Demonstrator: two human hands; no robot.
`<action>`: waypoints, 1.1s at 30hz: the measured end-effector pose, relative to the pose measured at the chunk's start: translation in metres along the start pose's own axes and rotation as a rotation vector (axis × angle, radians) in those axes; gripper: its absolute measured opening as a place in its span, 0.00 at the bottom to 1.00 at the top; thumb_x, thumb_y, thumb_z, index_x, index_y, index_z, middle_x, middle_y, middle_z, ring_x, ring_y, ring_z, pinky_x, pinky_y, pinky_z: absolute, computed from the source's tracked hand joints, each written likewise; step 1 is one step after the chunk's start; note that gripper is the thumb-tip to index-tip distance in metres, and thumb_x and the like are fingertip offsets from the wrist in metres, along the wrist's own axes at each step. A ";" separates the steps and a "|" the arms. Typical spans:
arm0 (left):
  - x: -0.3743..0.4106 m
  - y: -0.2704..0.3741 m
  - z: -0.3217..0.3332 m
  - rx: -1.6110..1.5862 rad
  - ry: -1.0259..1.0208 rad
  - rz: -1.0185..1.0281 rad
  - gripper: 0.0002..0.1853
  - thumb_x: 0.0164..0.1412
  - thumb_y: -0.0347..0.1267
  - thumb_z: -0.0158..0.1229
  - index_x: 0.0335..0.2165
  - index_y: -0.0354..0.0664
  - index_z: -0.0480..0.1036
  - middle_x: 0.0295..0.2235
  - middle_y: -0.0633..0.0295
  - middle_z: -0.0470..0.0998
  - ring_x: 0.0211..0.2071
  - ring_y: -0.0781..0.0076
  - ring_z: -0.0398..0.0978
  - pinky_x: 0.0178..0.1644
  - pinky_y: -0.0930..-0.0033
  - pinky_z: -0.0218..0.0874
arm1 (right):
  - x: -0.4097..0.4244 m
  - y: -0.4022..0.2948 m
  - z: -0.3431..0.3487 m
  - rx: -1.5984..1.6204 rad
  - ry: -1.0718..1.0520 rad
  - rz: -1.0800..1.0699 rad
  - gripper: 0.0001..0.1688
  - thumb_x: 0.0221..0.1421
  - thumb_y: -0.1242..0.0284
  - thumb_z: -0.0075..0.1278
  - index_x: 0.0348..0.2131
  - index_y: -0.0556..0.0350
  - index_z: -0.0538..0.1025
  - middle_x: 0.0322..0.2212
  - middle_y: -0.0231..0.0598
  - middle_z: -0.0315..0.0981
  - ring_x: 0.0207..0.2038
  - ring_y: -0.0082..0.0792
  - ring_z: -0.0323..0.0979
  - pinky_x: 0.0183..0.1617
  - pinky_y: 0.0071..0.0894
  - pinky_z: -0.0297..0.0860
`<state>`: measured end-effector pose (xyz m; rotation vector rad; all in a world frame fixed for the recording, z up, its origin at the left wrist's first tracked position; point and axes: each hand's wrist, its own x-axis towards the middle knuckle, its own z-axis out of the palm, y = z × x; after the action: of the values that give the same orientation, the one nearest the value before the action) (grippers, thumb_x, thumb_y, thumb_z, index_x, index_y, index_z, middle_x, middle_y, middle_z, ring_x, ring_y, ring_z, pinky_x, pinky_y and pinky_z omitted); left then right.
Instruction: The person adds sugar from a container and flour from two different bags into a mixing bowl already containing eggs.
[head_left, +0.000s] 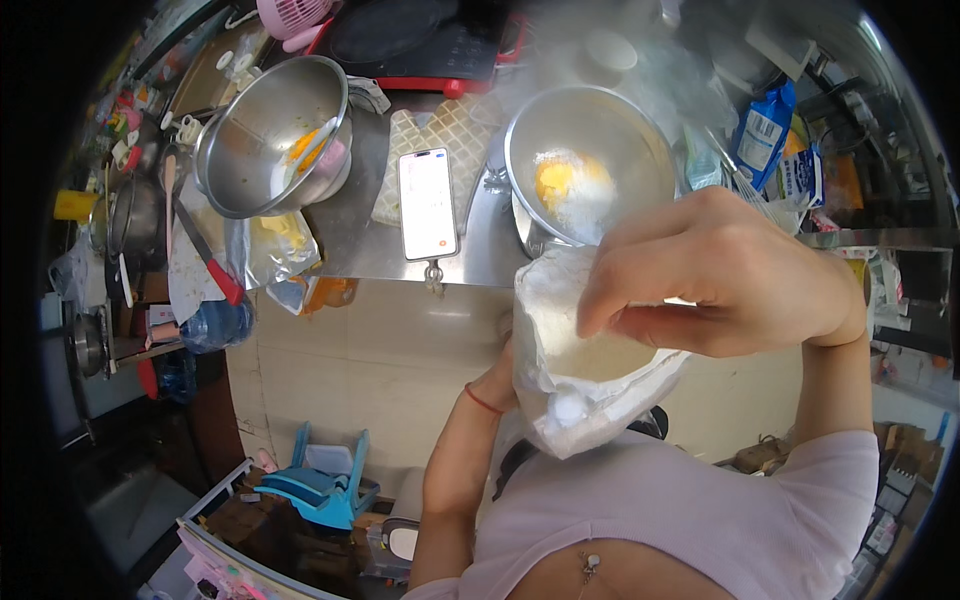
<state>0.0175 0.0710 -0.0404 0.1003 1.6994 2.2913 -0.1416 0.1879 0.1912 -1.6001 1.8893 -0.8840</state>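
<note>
My left hand (502, 376), mostly hidden behind it, holds up an open bag of white powder (536, 375) in front of my chest. My right hand (724, 277) is over the bag's mouth, its fingers bent down toward the powder. Whether those fingers grip anything is hidden. Just beyond the bag, a steel mixing bowl (637, 135) holds yellow egg-like contents (555, 180) and white powder. It rests on a device resembling a kitchen scale (531, 232).
A second steel bowl (247, 142) stands tilted, with a spatula (315, 146) and orange residue inside. Between the bowls a lit phone (427, 202) lies on a quilted mitt (386, 195). A red-handled knife (225, 281) overhangs the counter edge. A whisk (742, 184) is at right.
</note>
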 end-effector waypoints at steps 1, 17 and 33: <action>-0.002 0.001 0.001 0.010 0.002 -0.002 0.20 0.38 0.23 0.56 0.37 0.33 0.68 0.33 0.55 0.73 0.35 0.65 0.71 0.38 0.68 0.62 | -0.002 0.000 0.001 -0.018 -0.017 -0.004 0.10 0.38 0.84 0.51 0.26 0.55 0.74 0.23 0.36 0.70 0.25 0.37 0.70 0.26 0.27 0.65; -0.116 0.023 0.019 0.743 0.260 -0.327 0.20 0.38 0.26 0.60 0.36 0.34 0.69 0.35 0.54 0.72 0.36 0.64 0.71 0.40 0.67 0.61 | -0.028 0.112 -0.007 -0.095 0.250 0.332 0.13 0.35 0.78 0.55 0.29 0.61 0.75 0.21 0.34 0.71 0.26 0.27 0.69 0.32 0.25 0.65; -0.173 0.030 0.052 0.677 0.405 -0.536 0.24 0.41 0.32 0.63 0.39 0.35 0.67 0.40 0.53 0.70 0.41 0.66 0.68 0.43 0.67 0.60 | -0.020 0.218 0.036 -0.477 0.095 0.415 0.09 0.36 0.82 0.46 0.22 0.52 0.73 0.21 0.41 0.72 0.28 0.43 0.71 0.31 0.37 0.65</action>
<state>0.1889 0.0645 0.0237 -0.6386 2.2824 1.3481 -0.2540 0.2230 0.0038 -1.3359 2.5127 -0.3522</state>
